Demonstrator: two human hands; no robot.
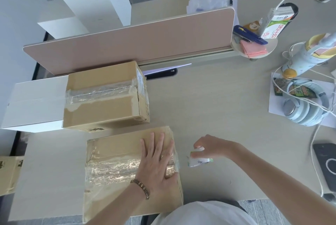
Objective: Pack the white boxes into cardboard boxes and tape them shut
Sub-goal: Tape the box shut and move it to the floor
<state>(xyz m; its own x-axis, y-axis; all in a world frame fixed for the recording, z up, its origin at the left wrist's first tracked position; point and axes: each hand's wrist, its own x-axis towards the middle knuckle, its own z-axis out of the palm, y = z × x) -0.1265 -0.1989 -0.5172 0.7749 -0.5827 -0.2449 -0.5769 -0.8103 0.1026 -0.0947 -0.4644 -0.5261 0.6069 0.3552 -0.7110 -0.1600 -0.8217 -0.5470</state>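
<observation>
The near brown cardboard box (131, 172) lay at the front edge of the pale wooden desk (227, 108), flaps closed, with a wide band of clear packing tape (112, 167) running across its top seam. The left hand (156, 163) rested flat on that box, fingers straight and spread, pressing the tape's right end down. The right hand (209, 147), just right of the near box, gripped a small white roll of tape (199, 159) that rested on the desk.

A second brown cardboard box (107, 95), directly behind the near box, was likewise shut and taped along its seam. A large white box (34, 102) stood touching that second box on the left, not yet packed. A further piece of cardboard (10, 173) showed well left of the near box.

Judgement: two cartons appeared sealed; at least the white box remained. What the sealed cartons held could not be seen.
</observation>
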